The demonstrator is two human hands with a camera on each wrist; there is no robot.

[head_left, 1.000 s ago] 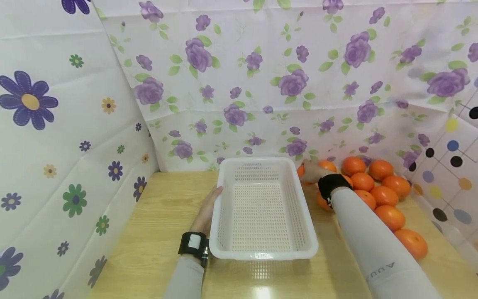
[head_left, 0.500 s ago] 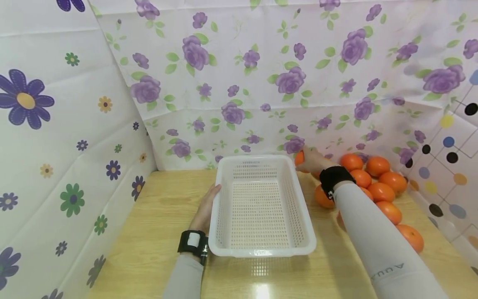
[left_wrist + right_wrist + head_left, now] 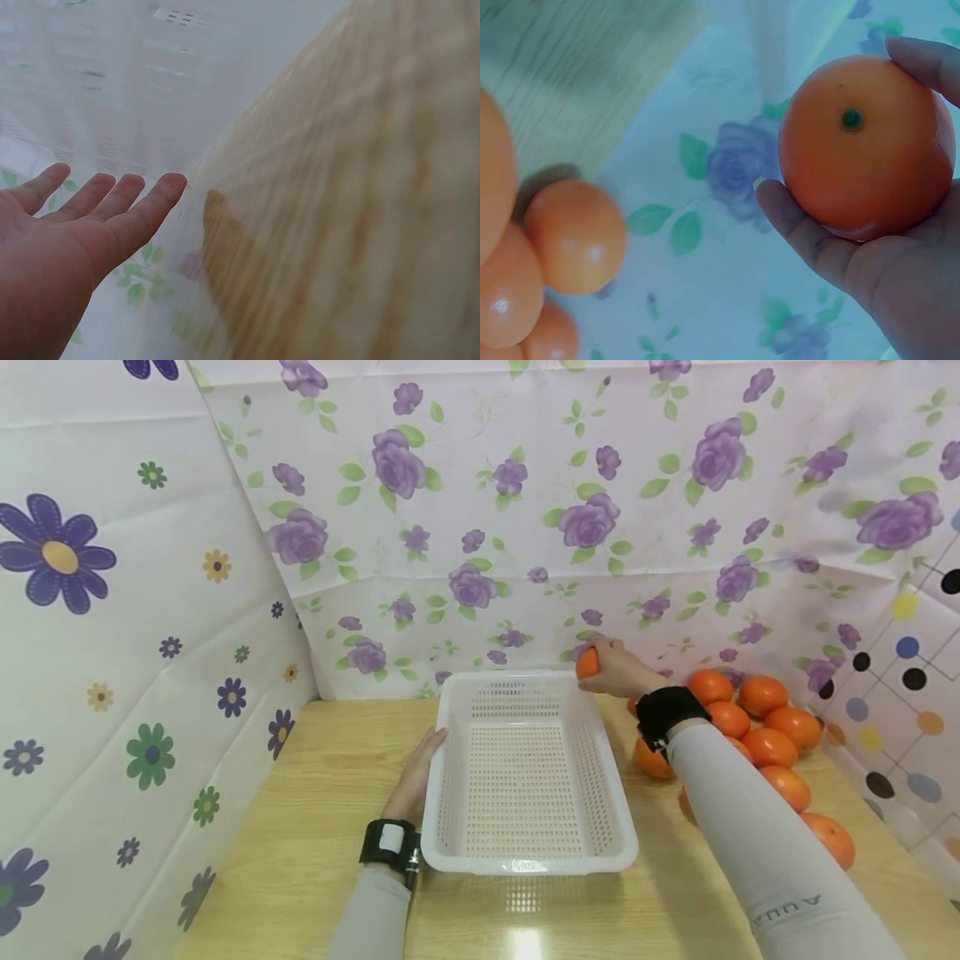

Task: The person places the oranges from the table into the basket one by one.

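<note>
A white perforated plastic basket [image 3: 528, 865] stands on the wooden table, with nothing inside it. My left hand [image 3: 414, 777] rests against its left wall; in the left wrist view the fingers [image 3: 150, 214] are straight, their tips at the wall. My right hand [image 3: 622, 668] grips an orange [image 3: 588, 663] at the basket's far right corner, raised to about rim height. In the right wrist view that orange [image 3: 862, 146] shows its green stem end, with thumb and fingers curled round it.
Several more oranges [image 3: 770, 748] lie grouped on the right side of the table [image 3: 330, 777], partly hidden by my right forearm. Floral sheets [image 3: 510, 527] hang close behind the table and along both sides.
My right hand has lifted the orange from beside the basket's far right corner and carried it up and left to the rim. The left hand and basket have stayed in place.
</note>
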